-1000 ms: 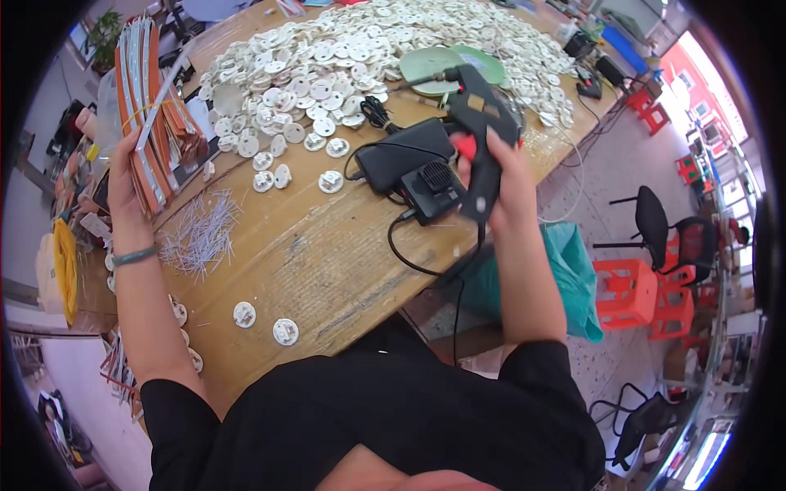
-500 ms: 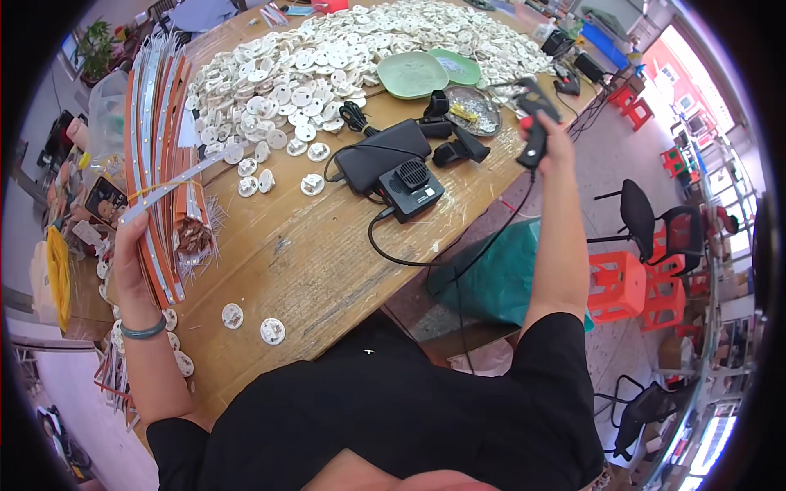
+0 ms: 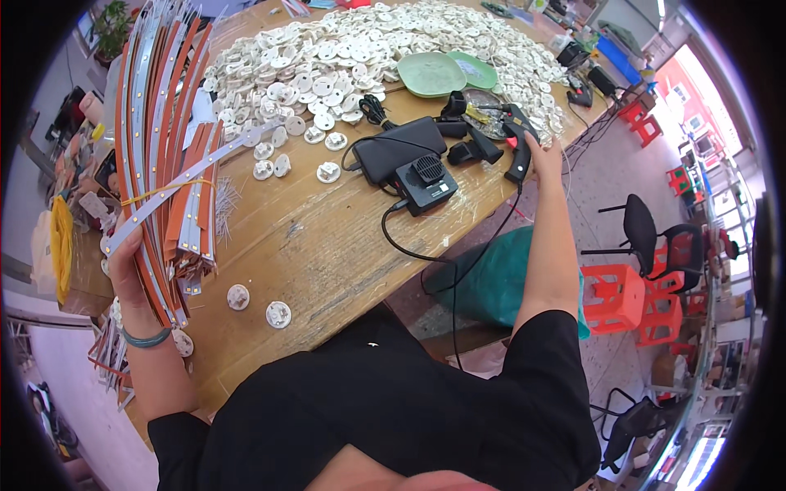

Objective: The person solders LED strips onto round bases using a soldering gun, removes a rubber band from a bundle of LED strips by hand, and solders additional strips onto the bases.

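Observation:
At the left, my left hand [image 3: 127, 266] is wrapped round the lower part of a tall bundle of LED strips [image 3: 155, 123], orange and white and tied with a yellow band. One pale strip [image 3: 196, 168] lies slantwise across the bundle, its lower end at my fingers. My right hand [image 3: 547, 157] closes on a black pistol-shaped soldering gun [image 3: 516, 151]. Its thin tip points left over a round metal dish [image 3: 490, 123] holding a yellow lump. Some of the right fingers are hidden behind the gun.
White round parts [image 3: 327, 57] are heaped across the back of the wooden table [image 3: 327, 254]. Green plates [image 3: 430, 75], a black pouch [image 3: 401, 151] and a black box with a cable [image 3: 426, 184] stand mid-table. A green bag [image 3: 491, 270] and red stools [image 3: 612, 299] are at the right.
My right hand has lowered the soldering gun leftward and nearer, its tip now over the metal dish. The strip bundle has tilted and shifted slightly in my left hand. The view has moved a little.

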`<state>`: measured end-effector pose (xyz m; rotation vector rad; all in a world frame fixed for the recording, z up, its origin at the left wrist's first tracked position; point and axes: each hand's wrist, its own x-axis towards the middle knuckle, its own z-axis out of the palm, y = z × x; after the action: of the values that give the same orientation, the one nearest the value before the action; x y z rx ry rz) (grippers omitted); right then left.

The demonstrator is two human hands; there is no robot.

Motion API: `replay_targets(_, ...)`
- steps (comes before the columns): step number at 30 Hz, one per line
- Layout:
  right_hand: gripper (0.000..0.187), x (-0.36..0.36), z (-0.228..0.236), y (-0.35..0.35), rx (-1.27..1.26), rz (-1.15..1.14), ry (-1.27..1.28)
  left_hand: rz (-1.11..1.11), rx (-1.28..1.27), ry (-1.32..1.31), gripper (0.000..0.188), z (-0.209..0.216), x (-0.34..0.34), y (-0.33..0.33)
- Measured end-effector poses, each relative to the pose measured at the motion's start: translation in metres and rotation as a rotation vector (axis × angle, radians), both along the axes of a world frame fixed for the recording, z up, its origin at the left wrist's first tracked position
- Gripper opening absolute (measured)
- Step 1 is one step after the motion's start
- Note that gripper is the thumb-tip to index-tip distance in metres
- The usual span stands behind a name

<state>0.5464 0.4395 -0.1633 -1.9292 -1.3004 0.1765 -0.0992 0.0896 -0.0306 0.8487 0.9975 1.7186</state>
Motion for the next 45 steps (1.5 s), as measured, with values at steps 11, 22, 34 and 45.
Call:
replay_targets(11, 0.041, -0.188, 0.117, -0.174, 0.144, 0.788, 0.869, 0.116, 0.110, 0.143, 0.076, 0.004, 0.004, -0.053)
replay_targets(22, 0.073, -0.434, 0.101, -0.273, -0.555, 1.501, 1.974, -0.246, 0.117, 0.130, 0.056, 0.017, 0.062, -0.064)
replay_targets(34, 0.036, -0.464, 0.121, -0.289, -0.557, 1.381, 1.579, -0.239, -0.004, -0.193, 0.083, -0.028, 0.055, -0.095)
replay_targets(45, 0.130, -0.451, 0.110, -0.327, -0.470, 1.603, 1.418, -0.028, 0.136, 0.394, 0.103, -0.029, 0.059, -0.130)
